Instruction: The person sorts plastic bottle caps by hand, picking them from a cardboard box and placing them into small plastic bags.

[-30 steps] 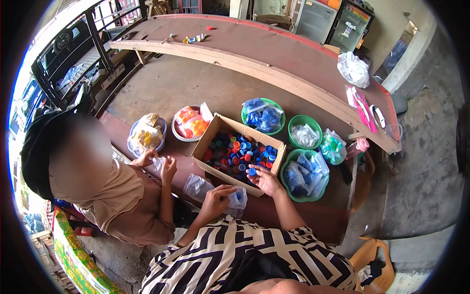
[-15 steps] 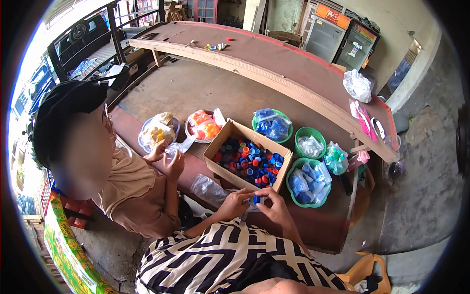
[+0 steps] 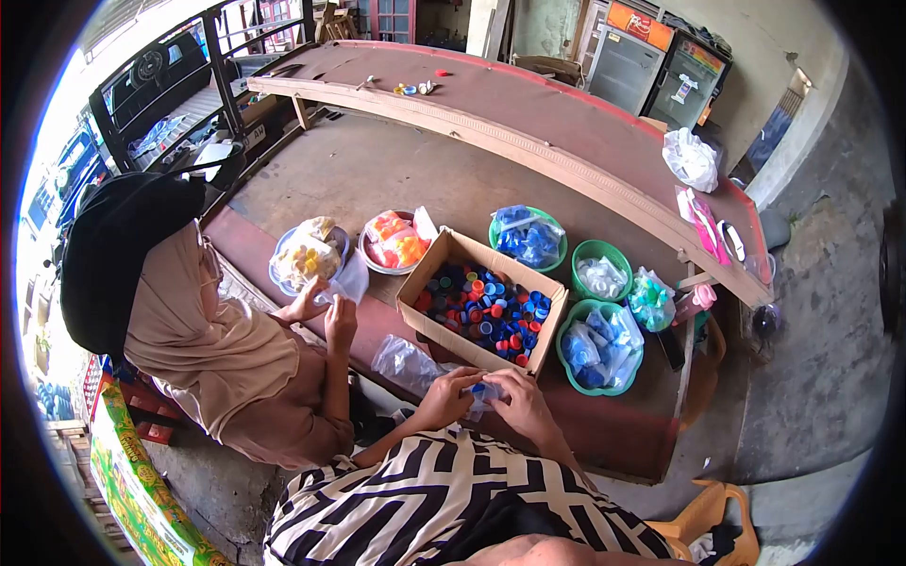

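Note:
My left hand and my right hand are close together at the near table edge. Both pinch a small clear plastic bag with something blue, seemingly a bottle cap, inside it. Just beyond my fingers is a cardboard box of loose bottle caps, mostly blue and red. A crumpled heap of clear plastic bags lies left of my left hand. Beyond my right hand stands a teal basket of bagged blue caps.
On my left, a person handles a clear bag over bowls of yellowish and orange-red items. Green baskets stand right of the box. A raised wooden beam crosses behind. A phone lies at right.
My right fingers have closed in toward my left hand at the bag, and the blue item sits lower between them. The person on my left has turned their head and moved their bag slightly.

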Tool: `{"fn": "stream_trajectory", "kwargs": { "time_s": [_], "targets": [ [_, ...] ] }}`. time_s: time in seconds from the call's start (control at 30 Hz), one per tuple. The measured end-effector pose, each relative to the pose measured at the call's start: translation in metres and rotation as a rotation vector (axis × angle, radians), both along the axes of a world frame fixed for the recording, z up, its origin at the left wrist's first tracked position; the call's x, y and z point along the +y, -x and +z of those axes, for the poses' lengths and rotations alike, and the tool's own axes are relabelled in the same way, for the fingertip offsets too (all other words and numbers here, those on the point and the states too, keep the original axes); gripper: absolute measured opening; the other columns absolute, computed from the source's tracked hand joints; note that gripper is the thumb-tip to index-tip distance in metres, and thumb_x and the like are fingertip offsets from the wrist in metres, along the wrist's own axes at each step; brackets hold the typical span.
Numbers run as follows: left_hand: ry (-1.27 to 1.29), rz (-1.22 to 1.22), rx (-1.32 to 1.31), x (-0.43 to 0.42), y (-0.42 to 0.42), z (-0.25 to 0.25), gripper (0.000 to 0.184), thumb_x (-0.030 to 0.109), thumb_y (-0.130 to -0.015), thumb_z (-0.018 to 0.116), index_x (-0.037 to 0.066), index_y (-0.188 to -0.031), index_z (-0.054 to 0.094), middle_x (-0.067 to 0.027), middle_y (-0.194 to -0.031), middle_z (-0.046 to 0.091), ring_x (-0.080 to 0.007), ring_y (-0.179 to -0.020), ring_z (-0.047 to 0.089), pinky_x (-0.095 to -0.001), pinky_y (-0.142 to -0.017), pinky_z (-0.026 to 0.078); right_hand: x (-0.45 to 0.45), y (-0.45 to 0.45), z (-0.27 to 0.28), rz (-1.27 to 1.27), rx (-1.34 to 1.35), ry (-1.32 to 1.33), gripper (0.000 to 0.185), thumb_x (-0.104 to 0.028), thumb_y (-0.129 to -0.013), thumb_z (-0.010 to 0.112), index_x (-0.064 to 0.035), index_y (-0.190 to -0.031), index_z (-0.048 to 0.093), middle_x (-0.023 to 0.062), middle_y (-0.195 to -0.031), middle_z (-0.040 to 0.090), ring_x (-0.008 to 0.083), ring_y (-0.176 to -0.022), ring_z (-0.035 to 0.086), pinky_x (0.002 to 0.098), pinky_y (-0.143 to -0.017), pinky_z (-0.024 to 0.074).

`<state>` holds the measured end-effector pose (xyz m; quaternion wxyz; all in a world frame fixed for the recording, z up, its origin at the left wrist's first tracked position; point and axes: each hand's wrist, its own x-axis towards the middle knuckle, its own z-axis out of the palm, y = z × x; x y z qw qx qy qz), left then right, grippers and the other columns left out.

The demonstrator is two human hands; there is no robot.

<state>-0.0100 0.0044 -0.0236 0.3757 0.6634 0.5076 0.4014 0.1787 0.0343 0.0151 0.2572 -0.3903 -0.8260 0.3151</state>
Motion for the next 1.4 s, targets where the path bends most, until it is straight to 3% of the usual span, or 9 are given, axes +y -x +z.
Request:
{"fn": "stream_trajectory", "kwargs": {
  "time_s": [0.1, 0.3, 0.7, 0.73, 0.97, 1.1, 1.17, 1.27, 1.4],
  "targets": [
    [-0.079, 0.017, 0.028, -0.001, 0.004, 0.001, 0.048, -0.004, -0.070, 0.055, 0.003, -0.116, 0.063, -0.0158, -0.119, 0.061, -0.0324, -0.093, 0.064, -0.0357, -0.079, 0.051, 0.007, 0.004, -0.001, -0.020, 0.031, 0.057, 0.031, -0.009, -0.079, 0.068, -0.0072, -0.109, 0.062, 0.0061, -0.105, 0.061, 0.0245, -0.087, 0.062, 0.0358, -0.084, 0.0450],
    [0.096, 0.053, 0.016, -0.004, 0.009, 0.011, 0.050, -0.003, -0.072, 0.054, 0.005, -0.120, 0.062, -0.0141, -0.121, 0.060, -0.0274, -0.088, 0.066, -0.0331, -0.077, 0.052, 0.039, 0.001, -0.017, -0.102, 0.171, 0.054, 0.021, -0.004, -0.082, 0.066, -0.0031, -0.103, 0.064, 0.0112, -0.100, 0.061, 0.0230, -0.082, 0.065, 0.0305, -0.065, 0.0528],
    [0.132, 0.168, 0.003, 0.010, 0.022, 0.019, 0.046, -0.005, -0.076, 0.053, 0.006, -0.119, 0.064, -0.0128, -0.119, 0.061, -0.0202, -0.084, 0.065, -0.0279, -0.074, 0.051, 0.189, -0.020, -0.138, -0.290, -0.046, 0.062, 0.015, 0.002, -0.080, 0.062, -0.0027, -0.094, 0.065, 0.0118, -0.095, 0.064, 0.0226, -0.086, 0.066, 0.0327, -0.076, 0.0526],
    [0.138, 0.168, 0.003, 0.011, 0.022, 0.018, 0.046, -0.005, -0.076, 0.053, 0.006, -0.119, 0.064, -0.0128, -0.119, 0.061, -0.0202, -0.084, 0.065, -0.0279, -0.074, 0.051, 0.205, -0.022, -0.162, -0.290, -0.075, 0.028, 0.014, -0.003, -0.079, 0.065, -0.0049, -0.094, 0.063, 0.0120, -0.094, 0.062, 0.0274, -0.088, 0.064, 0.0382, -0.078, 0.0514],
    [0.147, 0.212, -0.018, 0.013, 0.022, 0.022, 0.043, -0.006, -0.077, 0.049, 0.003, -0.116, 0.064, -0.0135, -0.118, 0.062, -0.0203, -0.075, 0.066, -0.0279, -0.069, 0.052, 0.219, 0.007, -0.145, -0.218, -0.374, -0.072, 0.012, -0.004, -0.075, 0.065, -0.0092, -0.086, 0.067, 0.0134, -0.094, 0.061, 0.0313, -0.095, 0.061, 0.0420, -0.081, 0.0505],
    [0.215, 0.239, -0.037, 0.009, 0.021, 0.020, 0.042, -0.006, -0.077, 0.049, 0.003, -0.116, 0.064, -0.0137, -0.118, 0.062, -0.0198, -0.075, 0.067, -0.0272, -0.069, 0.052, 0.228, 0.014, -0.171, -0.236, -0.601, -0.168, 0.008, -0.008, -0.075, 0.064, -0.0104, -0.081, 0.069, 0.0139, -0.093, 0.060, 0.0306, -0.098, 0.059, 0.0417, -0.080, 0.0509],
    [0.187, 0.246, -0.037, 0.007, 0.022, 0.017, 0.042, -0.006, -0.077, 0.049, 0.003, -0.116, 0.064, -0.0136, -0.118, 0.062, -0.0196, -0.075, 0.067, -0.0271, -0.069, 0.052, 0.232, 0.012, -0.168, -0.241, -0.590, -0.167, 0.008, -0.015, -0.080, 0.063, -0.0092, -0.082, 0.068, 0.0150, -0.092, 0.063, 0.0304, -0.094, 0.062, 0.0409, -0.079, 0.0512],
    [0.133, 0.239, -0.028, 0.005, 0.026, 0.007, 0.043, -0.007, -0.079, 0.049, 0.004, -0.118, 0.063, -0.0131, -0.119, 0.061, -0.0171, -0.072, 0.067, -0.0260, -0.066, 0.053, 0.245, 0.004, -0.185, -0.292, -0.159, 0.503, 0.018, -0.025, -0.086, 0.062, -0.0068, -0.086, 0.064, 0.0148, -0.096, 0.069, 0.0309, -0.086, 0.066, 0.0407, -0.077, 0.0513],
    [0.183, 0.204, -0.051, 0.004, 0.023, 0.010, 0.045, -0.007, -0.079, 0.050, 0.005, -0.120, 0.063, -0.0121, -0.120, 0.061, -0.0155, -0.069, 0.067, -0.0253, -0.063, 0.055, 0.222, 0.002, -0.158, -0.452, -0.243, 0.176, 0.016, -0.022, -0.087, 0.061, -0.0104, -0.098, 0.062, 0.0149, -0.098, 0.066, 0.0330, -0.092, 0.064, 0.0425, -0.079, 0.0502]
  ]
}}
